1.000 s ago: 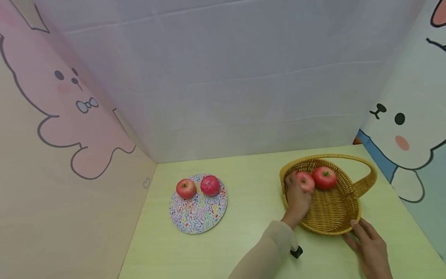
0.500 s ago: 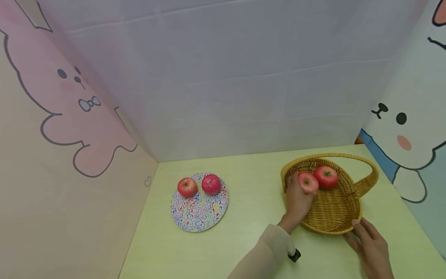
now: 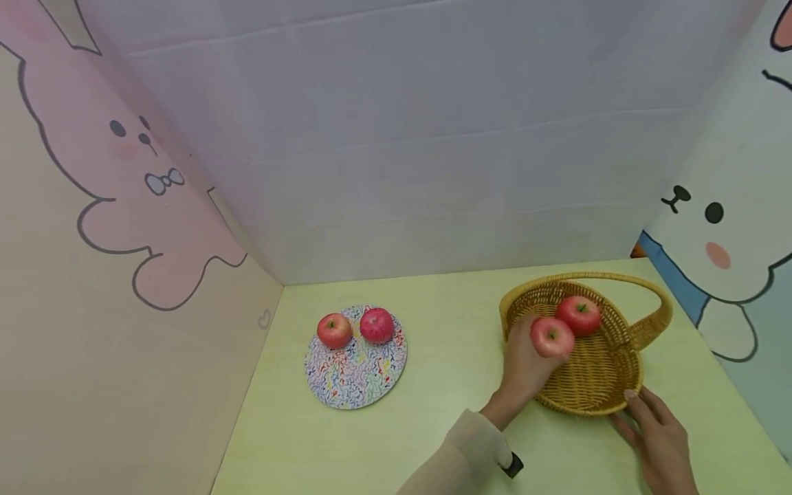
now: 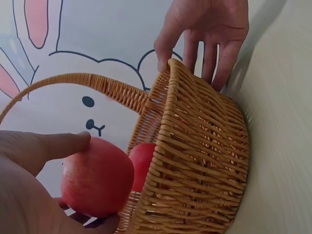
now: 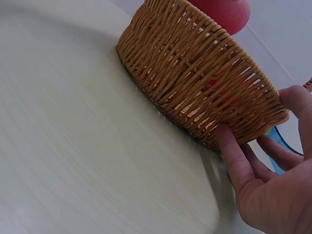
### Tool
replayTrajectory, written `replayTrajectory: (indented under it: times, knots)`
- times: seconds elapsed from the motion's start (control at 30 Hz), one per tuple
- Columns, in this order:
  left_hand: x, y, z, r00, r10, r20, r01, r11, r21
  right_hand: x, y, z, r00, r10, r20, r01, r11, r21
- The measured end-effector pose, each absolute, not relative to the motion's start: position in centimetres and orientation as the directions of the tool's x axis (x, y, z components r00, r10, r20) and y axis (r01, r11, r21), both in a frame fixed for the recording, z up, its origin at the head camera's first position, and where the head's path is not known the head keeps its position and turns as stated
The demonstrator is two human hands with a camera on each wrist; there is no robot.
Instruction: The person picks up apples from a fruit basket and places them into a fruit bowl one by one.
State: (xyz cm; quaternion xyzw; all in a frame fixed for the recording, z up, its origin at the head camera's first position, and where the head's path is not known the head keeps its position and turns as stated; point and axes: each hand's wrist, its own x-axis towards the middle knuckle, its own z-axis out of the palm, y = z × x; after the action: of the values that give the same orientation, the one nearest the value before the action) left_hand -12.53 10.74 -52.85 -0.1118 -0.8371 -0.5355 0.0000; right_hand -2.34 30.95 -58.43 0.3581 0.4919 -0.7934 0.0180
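Observation:
My left hand (image 3: 524,364) grips a pinkish-red apple (image 3: 553,337), thumb on one side and fingers round the other. In the right wrist view the held apple (image 5: 229,14) shows above the rim of a wicker basket (image 3: 578,392). A second, redder apple (image 3: 579,315) lies inside the basket, against the far wall. My right hand (image 3: 663,440) holds the basket's near right rim, with the thumb on top and the fingers (image 5: 236,158) against the woven outside. The basket's handle (image 3: 609,276) arches over its far right side.
A round, colourful-patterned plate (image 3: 353,385) lies left on the pale table (image 3: 433,385), bearing an apple (image 3: 335,331) and a deep pink round fruit (image 3: 377,325). A white cloth wall (image 3: 396,172) stands behind, with cartoon-printed panels at both sides.
My left hand has lifted the apple from the basket's far left part and brought it slightly nearer and to the right. My right hand stays at the rim.

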Motion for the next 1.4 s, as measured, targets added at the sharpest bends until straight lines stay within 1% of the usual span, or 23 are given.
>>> replayTrajectory:
  times: [0.17, 0.4, 0.53, 0.63, 0.77, 0.83, 1.1, 1.27, 1.4]
  knots:
    - [-12.1, 9.5, -52.8, -0.958, 0.262, 0.112, 0.199, 0.335, 0.921, -2.1, 31.3, -59.1, -0.787, 0.313, -0.532, 0.314, -0.539, -0.782]
    - [-11.3, 7.9, -52.8, -0.938, 0.324, 0.122, 0.226, 0.306, 0.925, -2.3, 31.4, -59.2, -0.788, 0.293, -0.541, 0.334, -0.535, -0.776]
    - [-10.8, 7.2, -52.8, -0.935, 0.336, 0.116, 0.218, 0.283, 0.934, -2.4, 31.4, -59.3, -0.769, 0.302, -0.564, 0.351, -0.538, -0.767]
    - [-10.5, 6.6, -52.7, -0.933, 0.340, 0.118, 0.216, 0.266, 0.940, -2.6, 31.3, -59.2, -0.739, 0.312, -0.597, 0.382, -0.536, -0.753]
    - [-10.2, 5.8, -52.5, -0.924, 0.356, 0.139, 0.236, 0.245, 0.940, -2.7, 31.2, -59.0, -0.726, 0.310, -0.614, 0.405, -0.528, -0.746]
    - [-10.1, 5.4, -52.4, -0.921, 0.362, 0.145, 0.238, 0.230, 0.944, -2.7, 31.3, -59.1, -0.734, 0.308, -0.605, 0.396, -0.529, -0.750]
    - [-9.4, 4.0, -51.9, -0.932, 0.335, 0.136, 0.219, 0.225, 0.949, -2.7, 31.3, -59.0, -0.725, 0.311, -0.614, 0.397, -0.541, -0.742]
    - [-8.8, 3.1, -51.7, -0.942, 0.305, 0.139, 0.208, 0.205, 0.957, -2.4, 31.4, -59.1, -0.742, 0.304, -0.598, 0.379, -0.546, -0.747]
    - [-8.6, 2.2, -51.7, -0.939, 0.273, 0.211, 0.273, 0.212, 0.939, -2.6, 31.4, -59.1, -0.733, 0.311, -0.605, 0.392, -0.534, -0.749]
